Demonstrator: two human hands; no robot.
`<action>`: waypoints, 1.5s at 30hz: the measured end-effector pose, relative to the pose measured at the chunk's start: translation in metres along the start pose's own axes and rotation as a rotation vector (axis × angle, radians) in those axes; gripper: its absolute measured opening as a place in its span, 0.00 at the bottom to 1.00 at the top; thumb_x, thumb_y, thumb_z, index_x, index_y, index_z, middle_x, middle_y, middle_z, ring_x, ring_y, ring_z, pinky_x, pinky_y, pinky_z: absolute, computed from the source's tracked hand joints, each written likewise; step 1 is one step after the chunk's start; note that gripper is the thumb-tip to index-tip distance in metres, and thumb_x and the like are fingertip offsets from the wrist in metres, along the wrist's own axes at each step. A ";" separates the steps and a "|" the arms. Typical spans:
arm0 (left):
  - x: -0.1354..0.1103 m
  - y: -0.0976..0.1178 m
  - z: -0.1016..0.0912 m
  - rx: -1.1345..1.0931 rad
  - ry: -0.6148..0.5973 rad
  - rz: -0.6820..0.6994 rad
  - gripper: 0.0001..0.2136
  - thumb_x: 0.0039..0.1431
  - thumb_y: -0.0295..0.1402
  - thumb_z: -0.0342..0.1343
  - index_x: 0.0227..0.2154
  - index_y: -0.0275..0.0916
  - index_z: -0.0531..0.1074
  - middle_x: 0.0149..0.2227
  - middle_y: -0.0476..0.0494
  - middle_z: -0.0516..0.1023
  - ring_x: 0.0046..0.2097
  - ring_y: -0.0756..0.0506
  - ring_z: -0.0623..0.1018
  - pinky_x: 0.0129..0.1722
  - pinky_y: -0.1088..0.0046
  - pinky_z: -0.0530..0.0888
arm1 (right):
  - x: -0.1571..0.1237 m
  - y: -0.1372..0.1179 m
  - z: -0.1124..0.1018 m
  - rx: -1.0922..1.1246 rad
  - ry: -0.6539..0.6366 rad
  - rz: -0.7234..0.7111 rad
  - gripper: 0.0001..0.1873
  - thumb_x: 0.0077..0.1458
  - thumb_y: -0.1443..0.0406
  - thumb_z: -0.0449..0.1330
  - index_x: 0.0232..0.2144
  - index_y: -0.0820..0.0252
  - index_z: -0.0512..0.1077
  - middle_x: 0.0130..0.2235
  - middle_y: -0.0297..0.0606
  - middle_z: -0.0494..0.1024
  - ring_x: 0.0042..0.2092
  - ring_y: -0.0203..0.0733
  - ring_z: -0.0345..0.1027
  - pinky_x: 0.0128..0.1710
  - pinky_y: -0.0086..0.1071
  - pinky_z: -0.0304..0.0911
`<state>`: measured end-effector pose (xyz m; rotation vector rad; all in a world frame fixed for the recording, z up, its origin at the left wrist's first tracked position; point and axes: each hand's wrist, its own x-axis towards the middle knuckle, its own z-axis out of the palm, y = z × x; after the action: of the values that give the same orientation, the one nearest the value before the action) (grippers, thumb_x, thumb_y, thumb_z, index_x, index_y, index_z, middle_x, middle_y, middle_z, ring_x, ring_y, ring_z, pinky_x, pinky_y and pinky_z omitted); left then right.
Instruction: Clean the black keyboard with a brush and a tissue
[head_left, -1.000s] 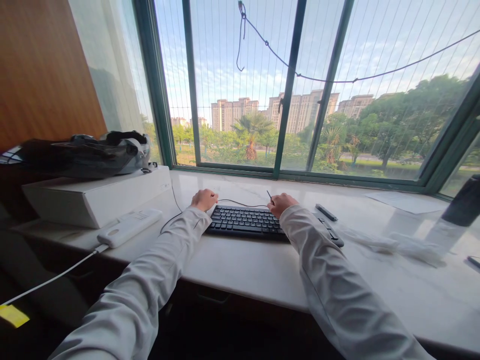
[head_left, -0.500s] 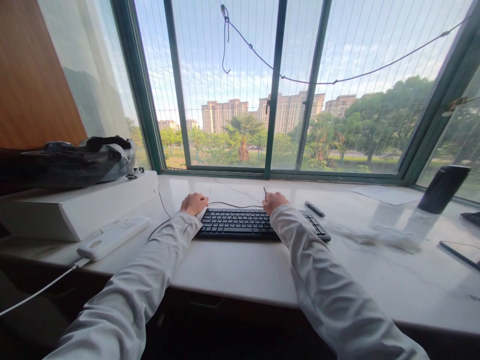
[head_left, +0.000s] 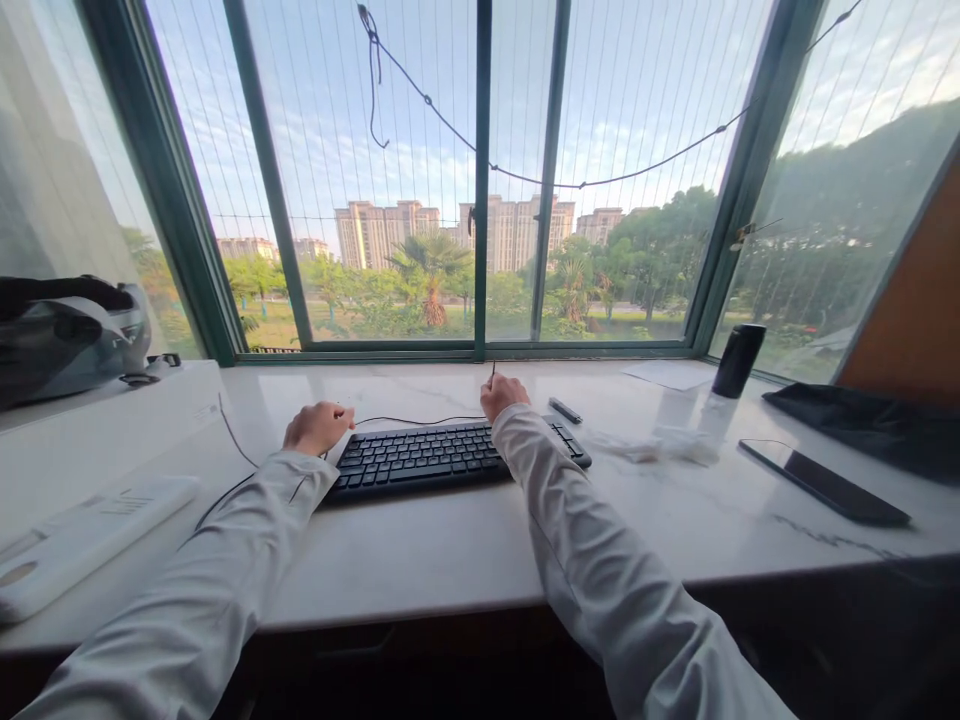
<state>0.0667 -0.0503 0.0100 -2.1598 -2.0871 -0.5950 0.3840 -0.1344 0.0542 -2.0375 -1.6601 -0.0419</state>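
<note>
A black keyboard lies on the white marble-like counter, slightly turned. My left hand rests at its left end, fingers curled closed; whatever they hold, if anything, is hidden. My right hand is closed above the keyboard's back edge, towards its right part. A thin black cable runs behind the keyboard from near my left hand to my right fingers. A thin dark tip stands up out of my right fist, seemingly the cable's end. A small dark stick-like object lies just right of my right hand.
At left sit a white box bearing a dark headset-like device and a white power strip. Rightward are crumpled clear plastic, a phone, a black cylinder, paper and dark cloth. Windows stand behind.
The view has swung to the right, so everything sits farther left and more of the counter's right side shows. Both hands stay closed near the keyboard, which now looks slightly more turned.
</note>
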 end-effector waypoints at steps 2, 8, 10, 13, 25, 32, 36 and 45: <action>0.000 0.001 0.000 0.004 -0.010 0.011 0.20 0.53 0.47 0.43 0.30 0.46 0.80 0.37 0.41 0.80 0.39 0.38 0.76 0.35 0.68 0.69 | 0.005 0.001 -0.002 0.048 0.074 0.033 0.18 0.60 0.64 0.44 0.43 0.62 0.71 0.44 0.48 0.76 0.47 0.49 0.68 0.46 0.37 0.61; 0.001 0.004 0.002 0.001 -0.025 0.041 0.20 0.53 0.47 0.43 0.29 0.46 0.80 0.36 0.39 0.80 0.40 0.37 0.76 0.35 0.68 0.69 | 0.011 0.018 -0.020 0.033 0.247 -0.029 0.17 0.62 0.65 0.41 0.48 0.65 0.64 0.43 0.47 0.77 0.44 0.47 0.69 0.43 0.35 0.60; 0.001 0.005 0.003 -0.001 -0.022 0.048 0.20 0.53 0.47 0.43 0.29 0.46 0.80 0.36 0.39 0.80 0.40 0.37 0.76 0.35 0.67 0.69 | 0.012 0.036 -0.032 -0.038 0.235 -0.058 0.16 0.62 0.65 0.41 0.47 0.62 0.65 0.41 0.45 0.77 0.43 0.46 0.70 0.41 0.34 0.60; 0.002 0.005 0.005 -0.006 -0.006 0.062 0.20 0.53 0.46 0.43 0.28 0.47 0.80 0.35 0.40 0.80 0.40 0.36 0.76 0.35 0.66 0.69 | 0.015 0.075 -0.050 -0.251 0.198 -0.074 0.16 0.61 0.69 0.43 0.47 0.61 0.65 0.42 0.45 0.76 0.43 0.44 0.69 0.41 0.32 0.60; 0.001 0.004 0.006 0.020 -0.015 0.053 0.20 0.54 0.46 0.42 0.28 0.47 0.80 0.35 0.41 0.80 0.40 0.37 0.76 0.35 0.67 0.68 | 0.024 0.220 -0.043 -0.631 -0.182 0.043 0.19 0.53 0.76 0.52 0.47 0.66 0.69 0.49 0.52 0.71 0.54 0.50 0.62 0.50 0.40 0.58; 0.003 0.002 0.003 0.027 -0.060 0.046 0.20 0.53 0.47 0.44 0.28 0.45 0.79 0.35 0.39 0.79 0.39 0.37 0.75 0.35 0.67 0.68 | 0.037 0.241 -0.046 -0.540 -0.281 0.010 0.33 0.47 0.77 0.58 0.56 0.55 0.64 0.51 0.44 0.72 0.54 0.46 0.63 0.51 0.37 0.58; 0.006 -0.002 0.004 0.046 -0.053 0.038 0.20 0.53 0.48 0.44 0.29 0.44 0.79 0.36 0.38 0.79 0.39 0.36 0.75 0.36 0.66 0.68 | 0.036 0.241 -0.071 -0.480 -0.256 0.041 0.22 0.48 0.70 0.61 0.48 0.55 0.71 0.43 0.43 0.77 0.47 0.46 0.69 0.46 0.36 0.62; 0.006 -0.002 0.001 0.114 -0.076 0.007 0.22 0.54 0.50 0.43 0.34 0.45 0.79 0.41 0.40 0.78 0.41 0.37 0.74 0.39 0.66 0.68 | 0.012 0.235 -0.082 -0.009 -0.795 0.090 0.18 0.29 0.56 0.73 0.20 0.63 0.75 0.17 0.33 0.72 0.20 0.35 0.66 0.25 0.30 0.62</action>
<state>0.0653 -0.0437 0.0109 -2.1579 -2.0941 -0.3897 0.6275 -0.1857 0.0444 -2.2834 -1.9800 0.8964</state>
